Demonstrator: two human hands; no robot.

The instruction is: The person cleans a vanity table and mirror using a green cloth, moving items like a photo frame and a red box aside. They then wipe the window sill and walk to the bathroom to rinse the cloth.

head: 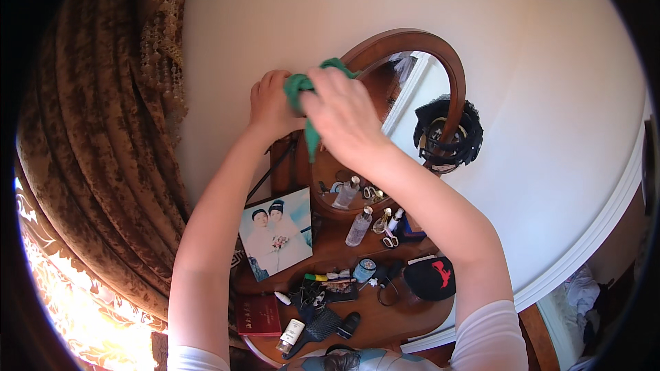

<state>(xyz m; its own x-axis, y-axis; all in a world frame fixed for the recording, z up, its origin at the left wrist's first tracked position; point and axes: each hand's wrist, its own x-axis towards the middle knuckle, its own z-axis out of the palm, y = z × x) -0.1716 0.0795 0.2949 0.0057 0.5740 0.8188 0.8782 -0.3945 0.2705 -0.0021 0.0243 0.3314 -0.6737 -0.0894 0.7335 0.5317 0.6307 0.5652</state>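
A wooden dressing table with an oval, wood-framed mirror (407,36) stands against the wall. At the upper left of the mirror frame, my right hand (340,108) grips a green cloth (312,139), whose end hangs down below the fingers. My left hand (273,105) is just to the left, beside the cloth, at a part that the hands hide; whether it holds anything I cannot tell. Below my hands a framed photo of two people (278,237) leans on the table. A clear bottle (359,226) stands before the mirror.
Black headbands (470,134) hang on the mirror's right side. On the tabletop (412,319) lie a hairbrush (322,323), a red booklet (259,315), a tube (291,334), scissors (390,240), a blue-lidded jar (364,269) and a black cap (425,278). A brown curtain (118,139) hangs at left.
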